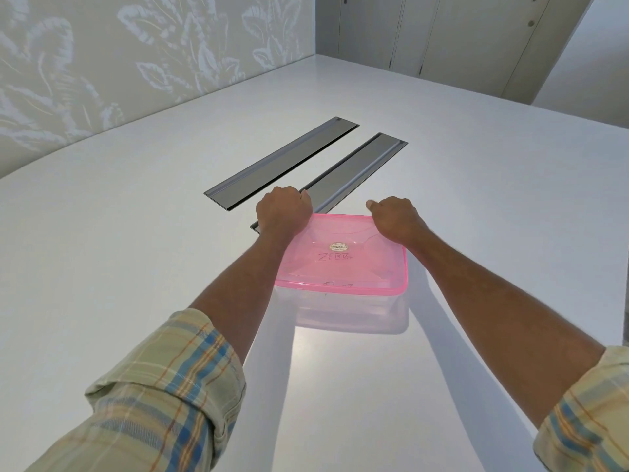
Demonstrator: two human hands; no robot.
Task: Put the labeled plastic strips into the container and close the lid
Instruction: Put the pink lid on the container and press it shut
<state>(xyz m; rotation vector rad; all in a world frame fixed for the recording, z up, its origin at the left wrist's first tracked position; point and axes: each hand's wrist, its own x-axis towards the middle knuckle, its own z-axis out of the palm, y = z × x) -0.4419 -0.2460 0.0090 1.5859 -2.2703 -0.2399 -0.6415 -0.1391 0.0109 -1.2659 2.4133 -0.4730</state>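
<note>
A clear plastic container (pixel 350 311) stands on the white table (pixel 136 250) with a pink translucent lid (pixel 343 267) lying on top of it. Handwritten letters and a round sticker show on or through the lid. My left hand (pixel 284 211) rests fisted on the lid's far left corner. My right hand (pixel 394 218) rests the same way on the far right corner. Both hands have their fingers curled over the lid's far edge. Faint writing shows through the lid, but no plastic strip can be made out clearly inside.
Two long grey metal hatches (pixel 282 161) (pixel 360 172) are set flush into the table just beyond the container. A patterned wall runs along the left, and cupboard doors (pixel 442 35) stand at the far end.
</note>
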